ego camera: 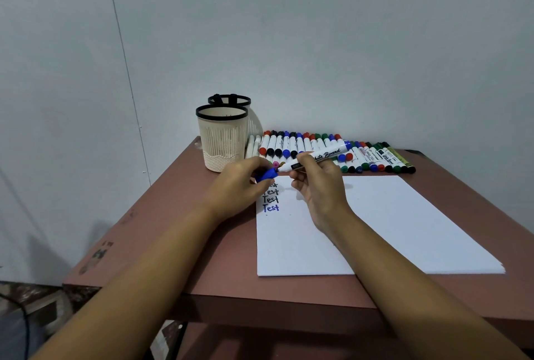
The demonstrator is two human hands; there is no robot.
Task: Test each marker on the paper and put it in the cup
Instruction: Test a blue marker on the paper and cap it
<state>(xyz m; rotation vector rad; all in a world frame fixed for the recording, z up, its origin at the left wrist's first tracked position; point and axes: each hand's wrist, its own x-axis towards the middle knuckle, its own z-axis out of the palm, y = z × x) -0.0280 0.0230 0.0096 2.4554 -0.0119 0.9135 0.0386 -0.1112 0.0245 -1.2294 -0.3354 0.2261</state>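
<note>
So the paper (390, 224) is a white sheet (maybe a thin stack, the near edge looks thick) lying flat on a reddish-brown desk (173, 215). Its near edge stops short of the desk's front edge. Left of the paper there's a strip of bare desk, and most of the sheet itself is blank, so there's plenty of room on the right side of it. Along the paper's far edge runs a tight row of capped markers (303, 143) in red, black, blue and green, just beside that edge, with the wall (318, 42) right behind. Past the paper's far left corner stands a cream mesh cup (222, 143) with a black rim, and a second cup (229, 99) is tucked behind it. The marker (320, 157) being tested is over the paper's far left corner: white barrel, "White Board" in black script, blue end, no cap, tip pointing left. The right grip (320, 186) has its fingers curled round the barrel. The left grip (239, 183) pinches the blue cap (265, 175) right at the tip; can't tell if they touch. Under the hands, "Test" (271, 203) is written several times down the paper's left margin, with the bottom one in blue.
</note>
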